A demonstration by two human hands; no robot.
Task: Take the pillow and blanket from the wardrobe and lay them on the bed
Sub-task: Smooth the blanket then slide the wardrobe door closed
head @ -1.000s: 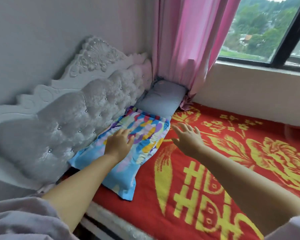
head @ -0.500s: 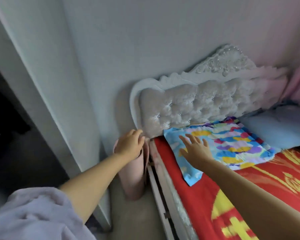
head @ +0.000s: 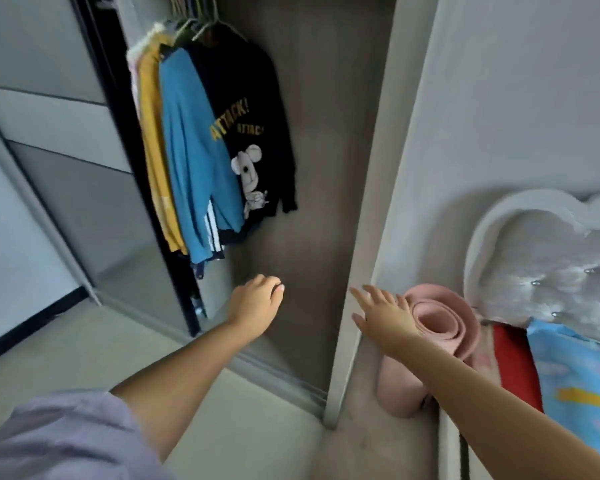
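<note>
The open wardrobe [head: 312,168] fills the upper middle of the view, with hanging clothes [head: 201,140] inside. No blanket shows in it. The colourful pillow [head: 579,372] lies on the red bed cover [head: 513,365] at the far right, beside the white tufted headboard [head: 551,268]. My left hand [head: 255,303] hangs in front of the wardrobe opening, fingers loosely curled, holding nothing. My right hand [head: 381,315] is spread open near the wardrobe's side panel [head: 361,271], in front of a rolled pink mat [head: 437,327].
The pink mat stands on the floor between the wardrobe panel and the bed. A sliding wardrobe door [head: 49,168] with a dark frame is at the left. Grey floor [head: 84,348] lies below the wardrobe.
The view has swung left from the bed and pillow to the wardrobe. Both hands have left the pillow and now reach toward the wardrobe opening.
</note>
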